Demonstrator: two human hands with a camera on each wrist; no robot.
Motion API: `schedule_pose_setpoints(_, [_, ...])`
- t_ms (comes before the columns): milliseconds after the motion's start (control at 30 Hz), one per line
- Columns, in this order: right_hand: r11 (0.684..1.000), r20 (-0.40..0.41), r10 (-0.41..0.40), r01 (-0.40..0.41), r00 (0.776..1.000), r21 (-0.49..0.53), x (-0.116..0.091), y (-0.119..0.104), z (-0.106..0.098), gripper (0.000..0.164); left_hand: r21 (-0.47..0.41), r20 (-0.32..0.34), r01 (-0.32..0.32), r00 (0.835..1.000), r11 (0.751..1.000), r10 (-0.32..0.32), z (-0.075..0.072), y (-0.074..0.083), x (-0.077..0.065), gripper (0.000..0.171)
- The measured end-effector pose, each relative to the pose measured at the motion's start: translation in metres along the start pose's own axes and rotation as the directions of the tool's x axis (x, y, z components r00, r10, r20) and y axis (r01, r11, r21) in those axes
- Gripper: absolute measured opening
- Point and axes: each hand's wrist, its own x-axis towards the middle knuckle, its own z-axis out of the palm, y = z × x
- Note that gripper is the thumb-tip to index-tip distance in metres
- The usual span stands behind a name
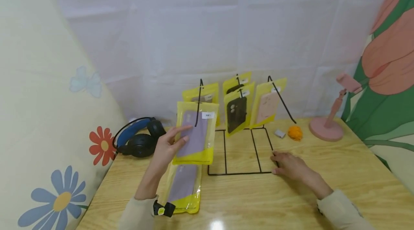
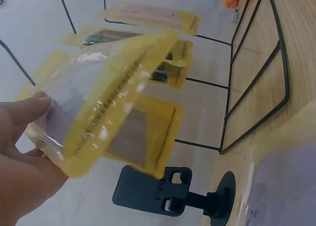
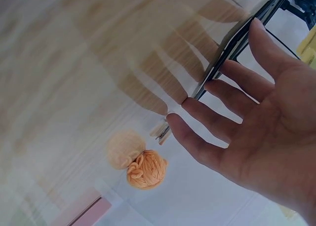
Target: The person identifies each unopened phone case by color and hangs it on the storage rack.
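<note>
My left hand (image 1: pixel 169 143) holds a yellow-edged clear packet with a purple phone case (image 1: pixel 194 145), thumb on its front and fingers behind. A left hook (image 1: pixel 198 109) of the black wire display rack (image 1: pixel 239 173) crosses the packet's upper part; whether it passes through the packet's hole I cannot tell. Behind it hangs another packet (image 1: pixel 211 91). Black-case packets (image 1: pixel 237 113) hang in the middle, a pink-case packet (image 1: pixel 266 104) on the right. My right hand (image 1: pixel 291 165) touches the rack's right base wire with extended fingertips. Another purple-case packet (image 1: pixel 184 187) lies on the table below.
Black headphones (image 1: pixel 142 145) lie at the left. An orange yarn ball (image 1: pixel 295 133) and a small grey object (image 1: pixel 280 133) sit right of the rack, near a pink stand (image 1: pixel 326 129). A black phone stand (image 2: pixel 153 191) shows in the left wrist view.
</note>
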Motion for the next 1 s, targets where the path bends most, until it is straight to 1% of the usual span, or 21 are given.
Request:
schedule_pose_setpoints(100, [1.000,-0.012,-0.009,0.009,1.000,-0.001,0.000,-0.001,-0.001,0.050,-0.008,0.001,0.029,1.000,1.000,-0.029,0.002,-0.004,0.008,0.034])
schedule_pose_setpoints(233, [1.000,-0.015,-0.009,0.009,1.000,0.001,-0.001,-0.002,-0.004,0.050,-0.012,0.026,0.083,0.996,0.997,-0.082,0.004,-0.009,0.019,0.038])
schedule_pose_setpoints(400, [1.000,-0.003,0.014,-0.014,1.000,0.012,-0.002,-0.005,-0.004,0.051,-0.005,0.043,0.185,0.982,0.983,-0.184,0.010,-0.016,0.030,0.041])
schedule_pose_setpoints(467, [1.000,0.007,0.027,-0.027,1.000,0.013,-0.002,-0.005,-0.003,0.052,-0.001,0.049,0.204,0.978,0.979,-0.204,0.012,-0.018,0.031,0.041])
schedule_pose_setpoints(533, [0.999,0.019,0.037,-0.038,0.999,0.019,-0.002,-0.006,-0.001,0.052,0.016,0.050,0.207,0.977,0.978,-0.208,0.014,-0.021,0.029,0.041])
schedule_pose_setpoints(600, [0.999,0.030,0.041,-0.041,0.999,0.018,-0.002,-0.006,0.001,0.052,0.036,0.036,0.205,0.978,0.978,-0.206,0.015,-0.024,0.022,0.038])
schedule_pose_setpoints(633, [0.999,0.030,0.041,-0.041,0.999,0.016,-0.002,-0.007,0.001,0.052,0.064,0.025,0.199,0.979,0.978,-0.201,0.016,-0.026,0.017,0.037])
schedule_pose_setpoints(700, [0.999,0.028,0.043,-0.044,0.999,0.008,-0.002,-0.007,0.000,0.051,0.159,0.020,0.194,0.980,0.968,-0.200,0.019,-0.031,0.006,0.034])
schedule_pose_setpoints(733, [0.999,0.025,0.044,-0.044,0.999,0.005,-0.002,-0.008,-0.001,0.051,0.221,0.027,0.190,0.979,0.957,-0.200,0.021,-0.033,0.000,0.033])
schedule_pose_setpoints(767, [0.999,0.022,0.045,-0.045,0.999,0.002,-0.003,-0.008,-0.001,0.051,0.287,0.039,0.190,0.977,0.939,-0.210,0.023,-0.035,-0.007,0.033])
schedule_pose_setpoints(800, [0.999,0.018,0.045,-0.045,0.999,-0.001,-0.003,-0.008,-0.002,0.050,0.363,0.058,0.196,0.971,0.911,-0.232,0.024,-0.036,-0.014,0.035])
schedule_pose_setpoints(833, [0.999,0.016,0.046,-0.046,0.999,-0.001,-0.003,-0.008,-0.003,0.050,0.448,0.083,0.190,0.964,0.874,-0.252,0.026,-0.038,-0.021,0.037])
schedule_pose_setpoints(867, [0.999,0.017,0.045,-0.045,0.999,-0.001,-0.003,-0.008,-0.003,0.050,0.521,0.111,0.179,0.955,0.834,-0.274,0.027,-0.039,-0.028,0.040])
schedule_pose_setpoints(900, [0.999,0.019,0.043,-0.043,0.999,-0.001,-0.003,-0.008,-0.004,0.050,0.573,0.141,0.163,0.946,0.803,-0.293,0.028,-0.041,-0.034,0.043])
schedule_pose_setpoints(933, [0.999,0.022,0.043,-0.043,0.999,0.002,-0.003,-0.008,-0.004,0.050,0.610,0.164,0.158,0.933,0.777,-0.319,0.029,-0.042,-0.041,0.046])
schedule_pose_setpoints(1000, [0.999,0.029,0.044,-0.044,0.999,0.005,-0.002,-0.007,-0.004,0.051,0.668,0.191,0.156,0.909,0.727,-0.371,0.030,-0.046,-0.052,0.053])
